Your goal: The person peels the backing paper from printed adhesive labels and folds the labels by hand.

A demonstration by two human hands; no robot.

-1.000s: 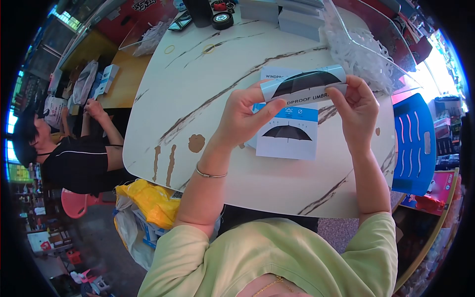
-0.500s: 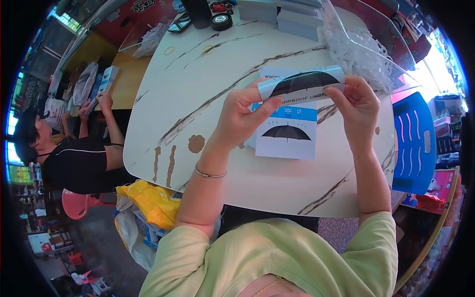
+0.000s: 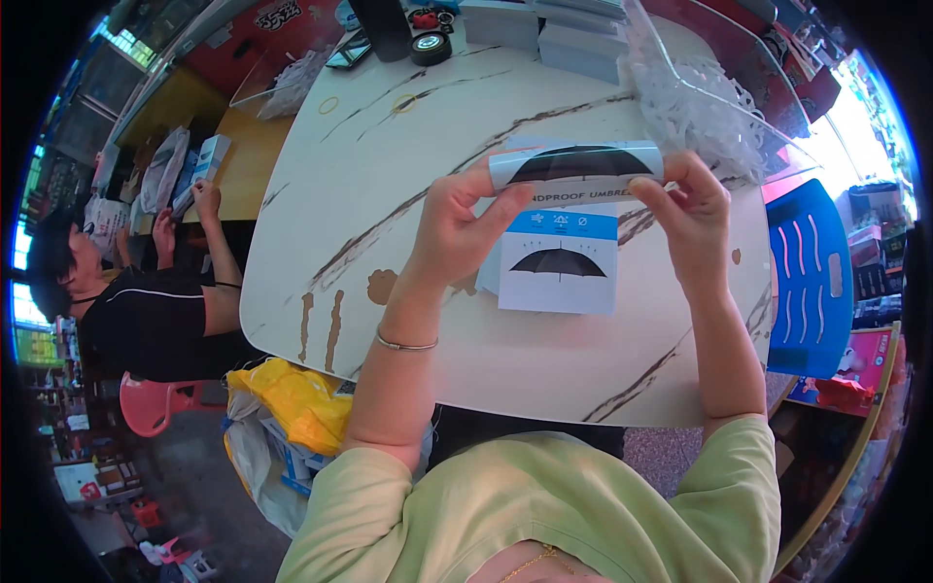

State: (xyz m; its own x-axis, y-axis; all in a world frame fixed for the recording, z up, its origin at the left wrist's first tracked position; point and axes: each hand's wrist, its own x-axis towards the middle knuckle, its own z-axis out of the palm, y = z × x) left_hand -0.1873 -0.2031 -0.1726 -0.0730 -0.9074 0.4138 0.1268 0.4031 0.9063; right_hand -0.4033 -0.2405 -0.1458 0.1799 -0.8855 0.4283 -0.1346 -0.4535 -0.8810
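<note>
Between my two hands is a printed umbrella carton [image 3: 581,165], bent into a curve, with a black umbrella picture and part of the words "windproof umbrella" showing. My left hand [image 3: 457,222] pinches its left end between thumb and fingers. At the right end, my right hand [image 3: 692,206] grips it in the same way. Under the raised carton, a stack of white and blue umbrella cartons [image 3: 557,284] lies on the marbled table [image 3: 389,194]. The held carton hides the upper part of that stack.
A clear bin of translucent bands [image 3: 690,112] stands at the back right, beside stacked white boxes [image 3: 583,51]. A black tape roll [image 3: 431,47] is at the back. A blue stool [image 3: 814,277] stands right; a co-worker [image 3: 146,306] sits left, near a yellow bag [image 3: 296,398].
Both my hands and the bent carton have shifted slightly left and toward me, still gripping both ends. The co-worker's hands have moved slightly.
</note>
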